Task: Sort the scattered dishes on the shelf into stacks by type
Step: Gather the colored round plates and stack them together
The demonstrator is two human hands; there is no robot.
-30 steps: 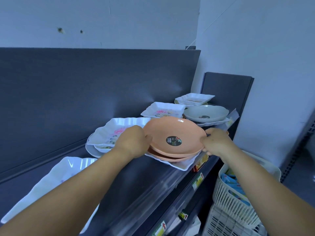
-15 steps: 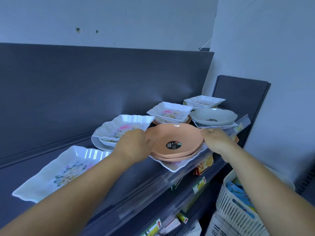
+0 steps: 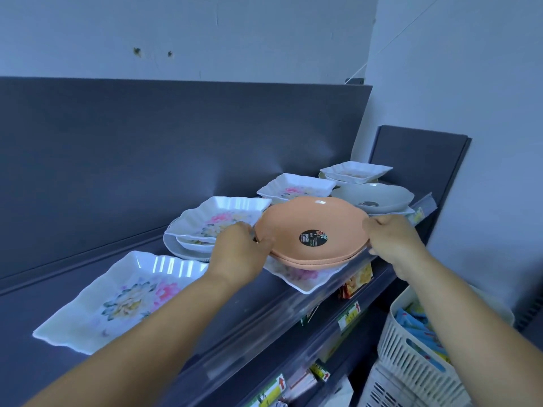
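Note:
A small stack of orange round plates (image 3: 308, 221) with a dark sticker sits over a white floral square plate (image 3: 305, 279) near the shelf's front edge. My left hand (image 3: 239, 249) grips the stack's left rim and my right hand (image 3: 392, 240) grips its right rim. The stack looks tilted, its far side raised. Left of it, a scalloped floral dish (image 3: 223, 220) rests on a pale round plate (image 3: 179, 248). A large floral square plate (image 3: 126, 298) lies at the near left.
Behind the stack sit a small floral square dish (image 3: 296, 188), a grey round plate (image 3: 373, 195) and another small square dish (image 3: 357, 171). The dark shelf (image 3: 229, 312) has a clear front lip with price tags. A white basket (image 3: 423, 353) stands at the lower right.
The orange stack has risen and tilted toward me, with both hands still on its rims. The view has shifted, so more of the large floral plate shows at the left.

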